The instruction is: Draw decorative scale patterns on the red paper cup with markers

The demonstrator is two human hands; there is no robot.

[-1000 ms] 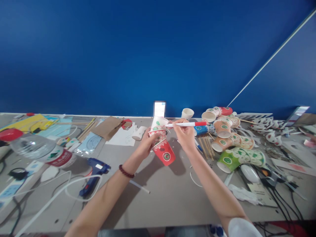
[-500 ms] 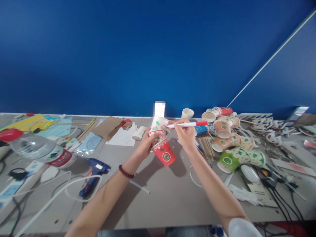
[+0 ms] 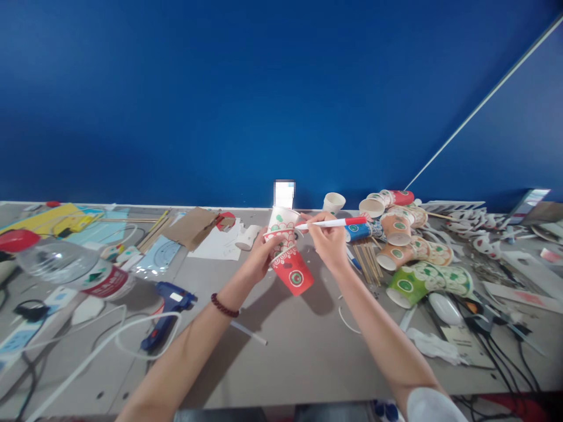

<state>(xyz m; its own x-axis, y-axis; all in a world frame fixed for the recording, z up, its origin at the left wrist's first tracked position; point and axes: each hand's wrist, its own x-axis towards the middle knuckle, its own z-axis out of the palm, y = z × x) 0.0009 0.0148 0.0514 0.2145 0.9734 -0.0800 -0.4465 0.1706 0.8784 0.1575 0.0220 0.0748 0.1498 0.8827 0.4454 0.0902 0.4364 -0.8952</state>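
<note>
Head view: our right hand (image 3: 329, 241) pinches a near-level red-ended marker (image 3: 331, 223), tip leftward.
Our left hand (image 3: 258, 258) grips the tilted paper-cup stack (image 3: 295, 272) close by that tip.

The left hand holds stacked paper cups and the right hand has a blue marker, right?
The marker isn't blue: the head view shows it white with a red end. The right hand holds it, and the left hand holds the stacked paper cups.
</note>
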